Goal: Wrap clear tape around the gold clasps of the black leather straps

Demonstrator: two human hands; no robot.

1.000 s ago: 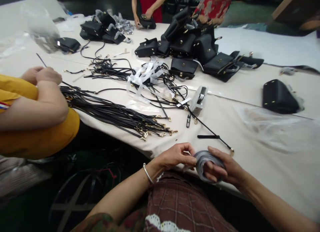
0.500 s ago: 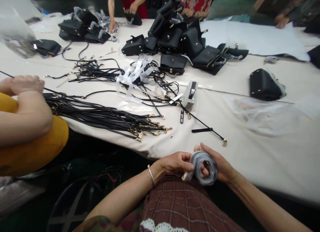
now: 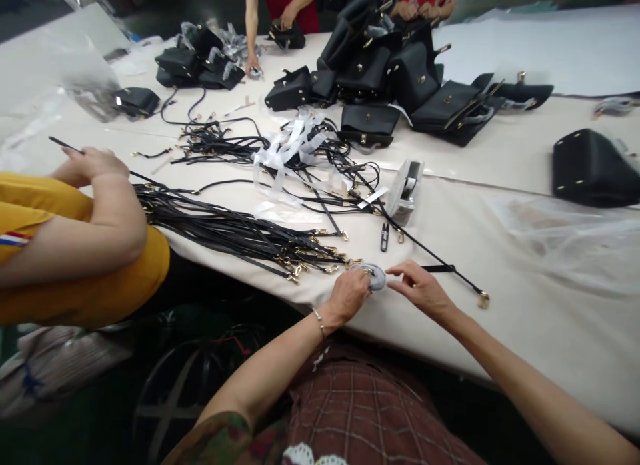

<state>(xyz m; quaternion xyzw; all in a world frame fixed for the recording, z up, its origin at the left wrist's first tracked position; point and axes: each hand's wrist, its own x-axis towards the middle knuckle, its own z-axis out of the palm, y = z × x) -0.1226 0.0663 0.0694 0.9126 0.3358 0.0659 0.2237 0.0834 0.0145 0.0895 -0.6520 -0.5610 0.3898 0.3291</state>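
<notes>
My left hand [image 3: 349,294] is closed on a coiled strap wrapped in clear plastic [image 3: 377,279], held at the table's front edge. A bit of gold metal shows within the coil. My right hand [image 3: 420,288] is just to its right, thumb and fingers apart, with nothing in it. Beyond the hands lie a pair of thread snips [image 3: 385,237], a tape dispenser [image 3: 406,193] and a single black strap [image 3: 440,253] ending in a gold clasp. To the left, a bundle of black straps [image 3: 225,228] with gold clasps stretches along the edge.
Black handbags [image 3: 367,68] are heaped at the back, with another bag [image 3: 595,168] at the right. White plastic strips [image 3: 287,151] lie over tangled straps. Thin plastic sheeting [image 3: 545,231] covers part of the right side. A co-worker in a yellow shirt [image 3: 145,265] leans in from the left; others stand opposite.
The coiled strap has moved from my lap forward to the table edge, in my left hand. My right hand has let go of it. The view has shifted left.
</notes>
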